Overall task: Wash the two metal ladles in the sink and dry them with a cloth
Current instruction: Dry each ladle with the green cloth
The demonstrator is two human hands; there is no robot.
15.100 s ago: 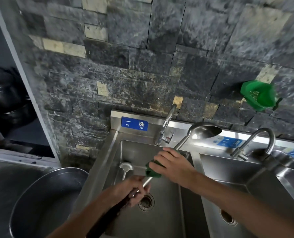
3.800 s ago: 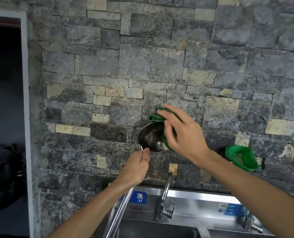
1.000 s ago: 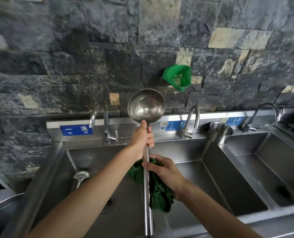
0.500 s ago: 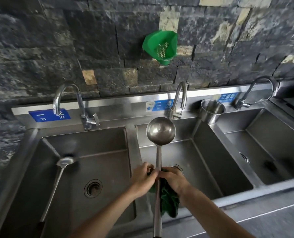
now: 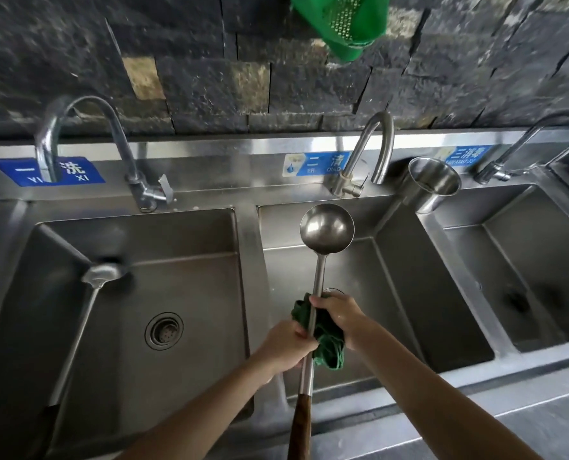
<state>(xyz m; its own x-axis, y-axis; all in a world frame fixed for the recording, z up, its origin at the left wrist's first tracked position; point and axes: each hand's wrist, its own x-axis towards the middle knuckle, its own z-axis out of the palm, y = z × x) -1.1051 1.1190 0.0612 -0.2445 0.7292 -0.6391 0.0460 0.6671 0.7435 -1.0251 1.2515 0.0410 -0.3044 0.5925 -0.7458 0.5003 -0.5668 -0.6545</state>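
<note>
A long metal ladle (image 5: 326, 227) with a wooden handle end stands upright over the middle sink basin (image 5: 409, 293), bowl uppermost. My left hand (image 5: 289, 345) grips its shaft about midway. Just above it, my right hand (image 5: 339, 315) holds a dark green cloth (image 5: 328, 346) wrapped against the shaft. A second metal ladle (image 5: 102, 273) lies in the left sink basin (image 5: 177, 267), its bowl near the back left corner and its handle running toward the front left.
Three steel basins sit side by side, each with a curved faucet (image 5: 123, 151) behind it. A steel cup (image 5: 434, 184) stands on the ledge between the middle and right basins. A green plastic strainer (image 5: 343, 18) hangs on the stone wall.
The view has tilted down and closer to the sinks. The ladle stays upright over the middle basin, and both hands keep their hold, the cloth hand now sitting slightly higher on the shaft.
</note>
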